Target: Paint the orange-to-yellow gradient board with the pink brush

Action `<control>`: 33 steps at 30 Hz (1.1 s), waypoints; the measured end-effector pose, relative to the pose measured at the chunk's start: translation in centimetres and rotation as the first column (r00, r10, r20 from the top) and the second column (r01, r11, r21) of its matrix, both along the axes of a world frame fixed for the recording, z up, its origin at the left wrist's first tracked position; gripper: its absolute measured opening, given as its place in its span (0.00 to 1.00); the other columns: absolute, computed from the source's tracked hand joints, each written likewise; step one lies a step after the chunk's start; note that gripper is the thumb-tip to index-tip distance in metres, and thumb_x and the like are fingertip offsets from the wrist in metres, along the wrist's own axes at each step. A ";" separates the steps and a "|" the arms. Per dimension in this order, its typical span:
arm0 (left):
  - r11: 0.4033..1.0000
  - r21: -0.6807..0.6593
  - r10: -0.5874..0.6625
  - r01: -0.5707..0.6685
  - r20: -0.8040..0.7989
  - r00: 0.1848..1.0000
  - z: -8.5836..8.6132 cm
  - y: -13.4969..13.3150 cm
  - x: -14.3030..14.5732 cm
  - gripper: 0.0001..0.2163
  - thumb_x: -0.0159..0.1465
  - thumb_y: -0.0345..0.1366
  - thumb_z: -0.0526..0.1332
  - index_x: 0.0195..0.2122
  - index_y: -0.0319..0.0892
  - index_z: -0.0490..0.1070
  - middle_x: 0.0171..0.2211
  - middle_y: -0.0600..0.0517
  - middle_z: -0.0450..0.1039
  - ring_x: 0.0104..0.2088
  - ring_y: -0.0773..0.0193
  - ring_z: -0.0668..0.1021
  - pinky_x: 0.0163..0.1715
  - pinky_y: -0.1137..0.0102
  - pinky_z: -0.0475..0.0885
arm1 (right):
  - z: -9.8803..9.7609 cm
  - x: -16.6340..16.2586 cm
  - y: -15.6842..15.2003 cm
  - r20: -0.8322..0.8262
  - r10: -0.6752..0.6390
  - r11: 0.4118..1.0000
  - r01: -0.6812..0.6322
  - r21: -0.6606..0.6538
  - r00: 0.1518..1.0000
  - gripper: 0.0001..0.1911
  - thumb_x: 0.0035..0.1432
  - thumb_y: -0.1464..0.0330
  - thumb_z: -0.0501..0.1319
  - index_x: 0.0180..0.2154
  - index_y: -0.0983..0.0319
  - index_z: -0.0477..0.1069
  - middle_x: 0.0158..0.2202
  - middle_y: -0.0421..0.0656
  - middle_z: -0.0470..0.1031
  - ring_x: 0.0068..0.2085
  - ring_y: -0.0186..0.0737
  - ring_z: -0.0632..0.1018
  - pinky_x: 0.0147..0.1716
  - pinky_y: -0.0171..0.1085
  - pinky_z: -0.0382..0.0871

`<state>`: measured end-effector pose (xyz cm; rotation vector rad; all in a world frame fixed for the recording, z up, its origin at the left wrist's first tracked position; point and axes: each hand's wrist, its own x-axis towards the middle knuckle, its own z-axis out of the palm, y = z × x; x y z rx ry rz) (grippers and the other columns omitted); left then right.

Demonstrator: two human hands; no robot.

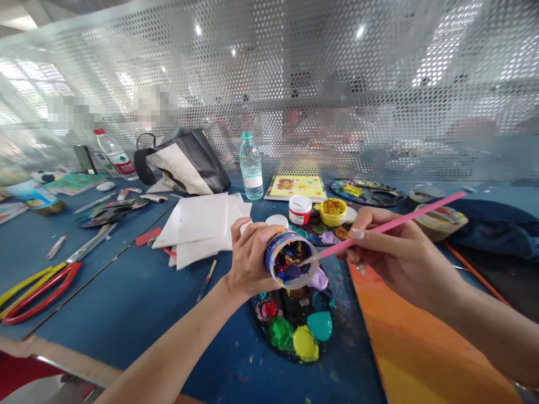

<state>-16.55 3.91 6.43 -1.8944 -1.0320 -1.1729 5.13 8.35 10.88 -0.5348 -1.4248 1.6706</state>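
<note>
My left hand [251, 252] grips a small jar of dark blue paint [273, 259], tilted so that its mouth faces me. Streaks of yellow and red show inside it. Between the thumb and fingers of my right hand [387, 247] is a pink paintbrush [404, 217], its tip at the mouth of the jar. Under the jar lies a black palette [290, 352] with blobs of red, green, yellow, turquoise and lilac paint. An orange painted canvas [404, 336] lies beneath my right forearm.
Scissors [67, 269] and white sheets [197, 224] lie to the left. Behind are a clear water bottle [251, 168], a black and white bag [189, 160], a red-labelled jar [300, 210] and a yellow paint jar [333, 212]. A perforated metal screen [278, 101] borders the table.
</note>
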 end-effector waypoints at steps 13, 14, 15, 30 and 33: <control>0.999 -0.039 0.007 -0.006 0.025 1.000 -0.1 0.2 0.0 0.23 0.50 0.45 0.65 0.44 0.44 0.62 0.33 0.51 0.76 0.32 0.57 0.78 0.47 0.58 0.63 | -0.1 0.3 0.2 -0.009 -0.070 0.997 0.070 -0.021 0.998 0.14 0.52 0.64 0.70 0.22 0.61 0.68 0.16 0.36 0.73 0.19 0.26 0.72 0.16 0.22 0.64; 0.999 -0.041 0.007 -0.006 0.026 1.000 -0.1 0.2 0.1 0.24 0.49 0.46 0.66 0.44 0.44 0.62 0.33 0.51 0.76 0.32 0.57 0.78 0.47 0.58 0.63 | -0.1 0.2 0.2 -0.009 -0.082 0.996 0.082 -0.021 0.997 0.14 0.51 0.64 0.70 0.22 0.61 0.68 0.16 0.37 0.73 0.19 0.26 0.72 0.16 0.22 0.64; 0.999 -0.043 0.007 -0.006 0.029 1.000 -0.2 0.2 0.1 0.24 0.49 0.47 0.66 0.44 0.44 0.62 0.33 0.51 0.76 0.32 0.57 0.78 0.47 0.58 0.63 | 0.0 0.1 0.2 -0.006 -0.094 0.995 0.094 -0.018 0.996 0.15 0.51 0.64 0.70 0.21 0.61 0.68 0.16 0.37 0.73 0.18 0.26 0.72 0.16 0.22 0.64; 0.998 -0.049 0.044 -0.041 0.077 0.996 -0.1 0.2 0.5 0.24 0.50 0.52 0.67 0.42 0.46 0.63 0.34 0.52 0.77 0.32 0.58 0.78 0.46 0.58 0.65 | 0.0 0.1 -0.3 -0.012 -0.177 0.979 0.177 0.099 0.984 0.14 0.51 0.64 0.70 0.22 0.61 0.69 0.18 0.37 0.75 0.19 0.28 0.73 0.17 0.24 0.67; 0.996 -0.081 0.051 -0.045 0.073 0.996 -0.2 0.2 0.4 0.25 0.50 0.51 0.68 0.43 0.45 0.63 0.35 0.51 0.77 0.34 0.58 0.78 0.46 0.58 0.65 | -0.4 0.2 -0.9 -0.027 -0.195 0.965 0.197 0.174 0.980 0.12 0.54 0.65 0.68 0.24 0.60 0.69 0.19 0.36 0.75 0.21 0.29 0.76 0.20 0.26 0.70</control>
